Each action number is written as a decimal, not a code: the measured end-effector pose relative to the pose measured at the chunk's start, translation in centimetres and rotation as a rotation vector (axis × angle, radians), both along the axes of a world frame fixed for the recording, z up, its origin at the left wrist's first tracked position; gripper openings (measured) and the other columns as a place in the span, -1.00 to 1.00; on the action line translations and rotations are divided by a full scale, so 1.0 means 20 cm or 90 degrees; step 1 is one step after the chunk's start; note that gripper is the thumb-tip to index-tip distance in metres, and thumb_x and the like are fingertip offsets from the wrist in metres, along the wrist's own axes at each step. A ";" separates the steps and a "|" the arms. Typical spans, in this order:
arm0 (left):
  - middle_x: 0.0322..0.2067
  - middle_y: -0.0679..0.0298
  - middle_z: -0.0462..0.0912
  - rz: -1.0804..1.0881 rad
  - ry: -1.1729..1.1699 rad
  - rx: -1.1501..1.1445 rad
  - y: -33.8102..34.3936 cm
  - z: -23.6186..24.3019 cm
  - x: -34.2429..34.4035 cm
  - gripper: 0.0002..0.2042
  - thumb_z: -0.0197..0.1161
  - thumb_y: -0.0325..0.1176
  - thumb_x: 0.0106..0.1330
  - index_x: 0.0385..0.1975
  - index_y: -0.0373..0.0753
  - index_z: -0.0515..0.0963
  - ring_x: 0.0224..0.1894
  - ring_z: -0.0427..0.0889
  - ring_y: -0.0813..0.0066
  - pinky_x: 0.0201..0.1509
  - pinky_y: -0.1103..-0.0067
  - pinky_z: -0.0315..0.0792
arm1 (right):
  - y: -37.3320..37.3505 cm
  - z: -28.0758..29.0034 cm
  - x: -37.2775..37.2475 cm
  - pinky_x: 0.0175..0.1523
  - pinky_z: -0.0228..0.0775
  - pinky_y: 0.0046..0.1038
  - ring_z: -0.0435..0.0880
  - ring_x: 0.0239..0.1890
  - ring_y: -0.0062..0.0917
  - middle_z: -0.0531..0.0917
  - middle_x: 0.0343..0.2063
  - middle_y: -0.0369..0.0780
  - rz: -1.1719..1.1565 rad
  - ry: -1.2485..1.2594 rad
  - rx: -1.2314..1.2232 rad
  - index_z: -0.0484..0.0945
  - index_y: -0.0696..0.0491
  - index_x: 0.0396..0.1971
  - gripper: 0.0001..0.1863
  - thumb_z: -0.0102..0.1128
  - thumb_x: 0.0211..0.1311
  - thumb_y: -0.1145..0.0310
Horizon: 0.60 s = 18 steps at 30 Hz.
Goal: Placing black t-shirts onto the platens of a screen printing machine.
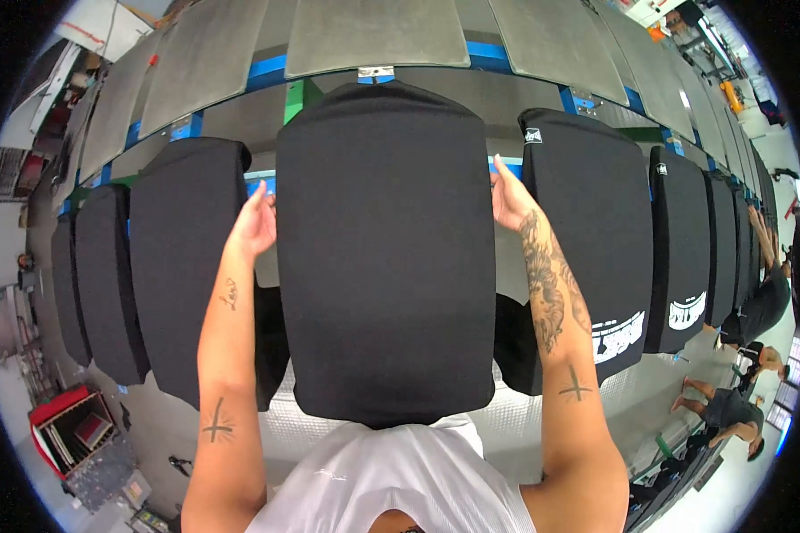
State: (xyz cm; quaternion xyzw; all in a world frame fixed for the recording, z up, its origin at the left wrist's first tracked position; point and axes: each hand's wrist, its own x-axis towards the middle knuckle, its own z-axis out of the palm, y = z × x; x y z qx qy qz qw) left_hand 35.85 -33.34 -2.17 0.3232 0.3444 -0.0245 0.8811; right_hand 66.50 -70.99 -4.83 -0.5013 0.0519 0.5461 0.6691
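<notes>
A plain black garment (387, 240), most likely a shirt, is stretched smooth over a long flat board directly in front of me. My left hand (256, 222) is at its left edge, thumb pointing up and away from the cloth. On the opposite edge, my right hand (511, 197) mirrors it, one digit stretched upward. Neither hand shows cloth pinched between thumb and fingers; the other fingers are partly tucked out of sight beside the edges. A metal bracket (376, 75) shows at the board's far end.
More black garments cover boards to the left (187, 266) and the right (591, 222), some with white prints. Bare grey metal platens (378, 35) run along the far side. People (733, 413) work at the far right. A red-edged bin (71, 426) stands lower left.
</notes>
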 end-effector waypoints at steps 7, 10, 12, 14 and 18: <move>0.06 0.14 0.51 -0.009 -0.036 -0.070 0.07 -0.06 0.11 -0.41 -0.12 0.13 0.37 0.10 -0.32 0.38 0.09 0.49 0.35 0.22 0.40 0.29 | 0.06 0.05 0.08 0.28 0.16 -0.24 0.31 0.24 -0.42 0.27 0.27 -0.17 0.076 0.206 0.094 0.14 0.07 0.29 -0.21 -0.17 0.27 -0.26; 0.11 0.15 0.47 0.032 -0.042 -0.029 0.16 -0.09 0.22 -0.42 -0.14 0.09 0.39 0.13 -0.33 0.35 0.18 0.40 0.33 0.28 0.37 0.20 | 0.20 0.09 0.12 0.24 0.24 -0.21 0.45 0.14 -0.38 0.48 0.10 -0.11 -0.029 0.089 -0.045 0.34 0.14 0.16 -0.20 -0.15 0.24 -0.29; 0.14 0.16 0.44 0.016 -0.053 -0.024 0.29 -0.14 0.29 -0.43 -0.17 0.07 0.40 0.15 -0.32 0.34 0.20 0.37 0.33 0.30 0.36 0.18 | 0.34 0.11 0.17 0.26 0.16 -0.14 0.40 0.17 -0.32 0.44 0.14 -0.11 -0.034 0.060 -0.015 0.33 0.13 0.17 -0.26 -0.14 0.27 -0.23; 0.11 0.17 0.47 -0.004 -0.068 -0.031 0.32 -0.14 0.46 -0.48 -0.11 0.01 0.41 0.13 -0.31 0.34 0.16 0.41 0.34 0.27 0.37 0.22 | 0.37 0.09 0.31 0.27 0.13 -0.12 0.37 0.19 -0.32 0.42 0.16 -0.11 -0.033 0.060 -0.047 0.33 0.13 0.17 -0.29 -0.18 0.31 -0.19; -0.01 0.19 0.54 0.055 0.016 0.040 0.46 -0.19 0.57 -0.62 0.04 -0.15 0.37 0.03 -0.31 0.42 0.05 0.47 0.36 0.21 0.40 0.28 | 0.49 0.03 0.45 0.17 0.29 -0.26 0.50 0.05 -0.35 0.51 0.05 -0.08 -0.114 0.001 -0.092 0.41 0.19 0.06 -0.48 0.09 0.27 0.08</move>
